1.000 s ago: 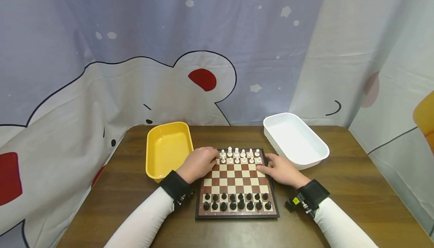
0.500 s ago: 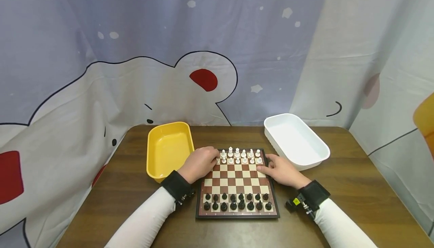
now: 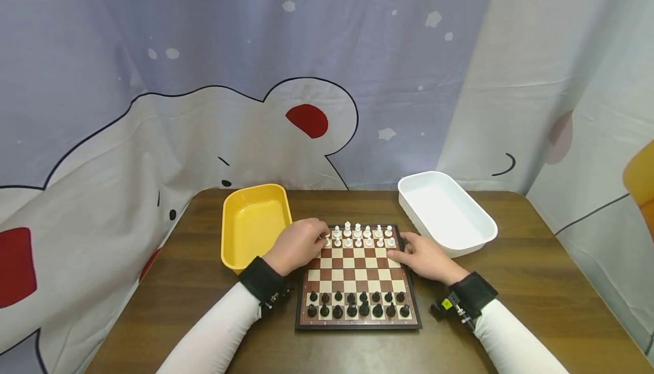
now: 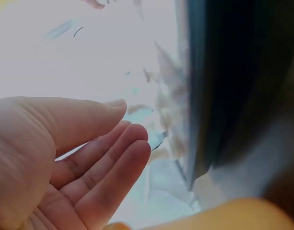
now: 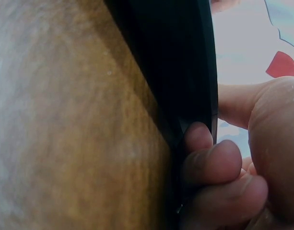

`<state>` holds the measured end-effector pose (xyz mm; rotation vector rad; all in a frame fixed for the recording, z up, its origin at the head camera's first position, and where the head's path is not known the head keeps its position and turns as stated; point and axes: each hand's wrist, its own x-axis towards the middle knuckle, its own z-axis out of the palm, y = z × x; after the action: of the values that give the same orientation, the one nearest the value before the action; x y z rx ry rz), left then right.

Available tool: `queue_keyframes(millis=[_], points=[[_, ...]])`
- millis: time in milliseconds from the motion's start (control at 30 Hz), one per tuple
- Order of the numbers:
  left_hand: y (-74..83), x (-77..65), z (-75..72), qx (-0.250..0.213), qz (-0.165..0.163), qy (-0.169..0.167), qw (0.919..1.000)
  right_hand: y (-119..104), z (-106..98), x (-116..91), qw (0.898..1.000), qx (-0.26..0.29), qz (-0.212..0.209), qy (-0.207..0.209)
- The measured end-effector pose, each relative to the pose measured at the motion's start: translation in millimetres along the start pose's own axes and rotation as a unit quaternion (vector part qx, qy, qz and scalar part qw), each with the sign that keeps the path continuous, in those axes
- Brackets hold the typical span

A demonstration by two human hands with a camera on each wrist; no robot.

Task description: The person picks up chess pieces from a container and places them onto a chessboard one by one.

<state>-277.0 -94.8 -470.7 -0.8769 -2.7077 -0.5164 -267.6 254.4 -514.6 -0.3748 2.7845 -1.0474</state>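
A folding chessboard (image 3: 352, 274) lies on the table with black chess pieces (image 3: 351, 310) along the near side and white chess pieces (image 3: 357, 231) along the far side. My left hand (image 3: 300, 242) is at the board's far left corner, covering the end of the white rows. In the left wrist view its thumb (image 4: 89, 117) and fingers come near each other; glare hides whether a piece is between the tips. With my right hand (image 3: 426, 256) I grip the board's right edge, thumb on top. The right wrist view shows fingers (image 5: 218, 163) curled against its black side (image 5: 180, 62).
A yellow tray (image 3: 227, 232) stands left of the board, close to my left forearm. At the back right is a white tray (image 3: 482, 223), just beyond my right hand. The wooden table (image 3: 541, 283) extends to both sides; a patterned curtain (image 3: 230, 135) hangs behind it.
My left hand has drawn back slightly to the left, and its fingertips have shifted a little at the corner pieces. My right hand and the board have stayed in place.
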Motion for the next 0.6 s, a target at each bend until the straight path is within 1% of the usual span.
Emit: queue_keyframes(millis=[133,267,433,600], points=[[-2.2,-1.2,-11.8,-0.010,-0.016,0.013,0.9997,-1.2,-0.4,-0.2,1.000,0.000,0.001,-0.001],[-7.2,-3.1,-21.8,-0.012,-0.028,0.027,0.9992,-2.4,-0.8,-1.0,1.000,0.003,0.003,0.000],[-15.0,-6.1,-30.9,0.002,-0.042,0.033,0.9986,-2.6,-0.5,-0.8,1.000,-0.006,-0.002,0.001],[-20.2,-8.4,-38.7,-0.003,-0.060,0.039,0.9974,-2.1,-0.1,-0.3,1.000,-0.011,-0.006,0.001]])
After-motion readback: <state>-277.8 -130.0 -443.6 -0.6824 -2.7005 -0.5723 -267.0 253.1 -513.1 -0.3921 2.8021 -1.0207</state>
